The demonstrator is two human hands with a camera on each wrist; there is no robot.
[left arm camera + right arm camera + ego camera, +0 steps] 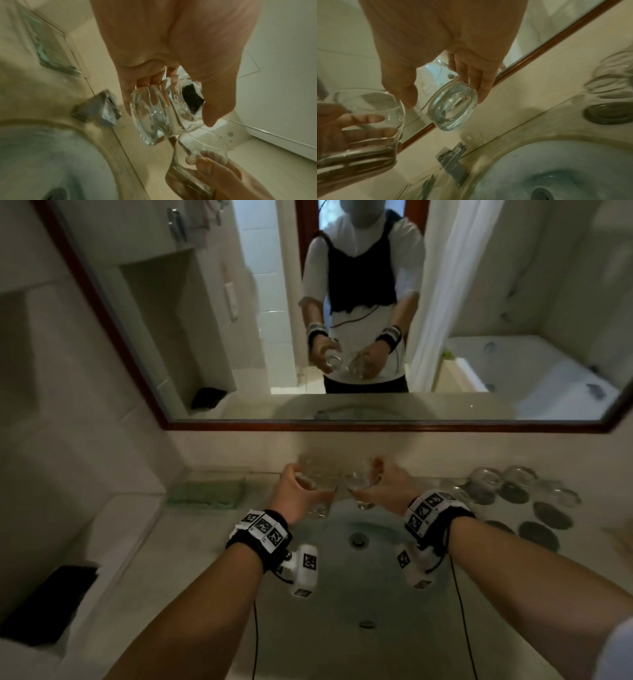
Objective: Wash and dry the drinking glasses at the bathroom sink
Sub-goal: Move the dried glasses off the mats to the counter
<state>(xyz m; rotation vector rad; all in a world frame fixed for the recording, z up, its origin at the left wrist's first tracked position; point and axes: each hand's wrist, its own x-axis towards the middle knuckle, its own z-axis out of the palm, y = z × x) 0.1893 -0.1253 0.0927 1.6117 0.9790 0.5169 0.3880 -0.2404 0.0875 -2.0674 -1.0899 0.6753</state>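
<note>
Glasses ride above the sink (342, 594), one glass (159, 115) in the left hand (291, 491) grip, another glass (452, 106) in the right hand (387, 487) grip, fingers curled round each; rinsing seems next, needing the faucet (452, 158) opened.

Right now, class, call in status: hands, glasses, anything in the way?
Left hand grips one glass. Right hand grips another glass. Both over the sink. Nothing in the way.

No words, brand names or numbers can be read anywhere. The only printed signs are black-and-white square code markers on the wrist bands (263, 525) and on the white wrist cameras (306, 565); they carry patterns, not letters.
</note>
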